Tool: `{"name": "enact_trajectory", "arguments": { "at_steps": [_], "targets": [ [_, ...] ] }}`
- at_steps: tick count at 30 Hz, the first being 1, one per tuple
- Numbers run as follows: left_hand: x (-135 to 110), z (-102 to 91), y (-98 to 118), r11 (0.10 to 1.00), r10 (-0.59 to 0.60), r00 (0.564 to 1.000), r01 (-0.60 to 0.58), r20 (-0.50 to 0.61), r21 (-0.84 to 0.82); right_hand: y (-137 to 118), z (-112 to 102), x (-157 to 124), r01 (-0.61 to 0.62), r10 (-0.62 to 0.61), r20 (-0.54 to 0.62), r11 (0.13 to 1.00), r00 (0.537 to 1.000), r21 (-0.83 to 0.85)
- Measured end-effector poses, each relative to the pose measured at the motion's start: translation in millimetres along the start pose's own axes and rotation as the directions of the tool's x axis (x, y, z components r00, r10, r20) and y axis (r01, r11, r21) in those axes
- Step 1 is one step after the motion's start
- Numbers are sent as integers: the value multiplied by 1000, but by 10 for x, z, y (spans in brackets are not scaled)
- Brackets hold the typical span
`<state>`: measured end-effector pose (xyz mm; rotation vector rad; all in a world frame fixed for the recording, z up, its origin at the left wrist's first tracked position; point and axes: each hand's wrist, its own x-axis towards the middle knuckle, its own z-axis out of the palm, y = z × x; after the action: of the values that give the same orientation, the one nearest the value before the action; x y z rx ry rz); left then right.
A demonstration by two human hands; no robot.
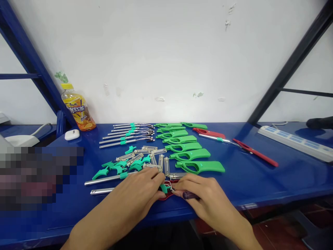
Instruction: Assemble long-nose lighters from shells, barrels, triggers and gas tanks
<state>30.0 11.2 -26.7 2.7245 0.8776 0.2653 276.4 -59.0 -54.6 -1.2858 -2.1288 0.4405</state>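
Observation:
Near the table's front edge lies a red lighter shell [164, 198], mostly hidden between my hands. My left hand [142, 189] is closed on it, its fingertips by a green trigger [163, 188]. From beneath that hand a metal lighter tube [102, 191] sticks out to the left. White wires [169, 184] show in the gap between the hands. My right hand [204, 194] has its fingertips pinched at the wires, and a dark purple handle [190, 195] is held in its curled fingers. The tool's tip cannot be made out.
Behind my hands lie clear lighter fuel tanks [154, 159] and loose green triggers [101, 172]. Several wired tubes [117, 142] and green shells [200, 167] lie in rows. A red shell half [256, 152], a power strip [296, 142], a tea bottle [79, 109] and a white case [72, 134] stand farther out.

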Motion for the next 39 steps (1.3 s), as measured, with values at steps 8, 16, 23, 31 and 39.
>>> {"name": "enact_trajectory", "arguments": {
  "at_steps": [8,16,23,31,39],
  "targets": [
    [-9,-22,81,998,-24,1000,25,-13,62,-36,-29,-6,-14,17,64,999,998,-52],
    [-52,-67,147,993,-3,1000,4,-6,120,-18,-9,-10,-15,24,67,991,997,-132],
    [-35,-28,127,996,-43,999,44,-19,79,-12,3,2,-13,20,52,992,998,-129],
    [-39,-14,134,991,-2,1000,4,-11,135,-21,-20,-34,-26,36,74,992,997,-126],
    [-24,7,65,991,23,1000,-20,-16,133,-28,11,-39,47,-39,40,975,998,-219]
  ]
}}
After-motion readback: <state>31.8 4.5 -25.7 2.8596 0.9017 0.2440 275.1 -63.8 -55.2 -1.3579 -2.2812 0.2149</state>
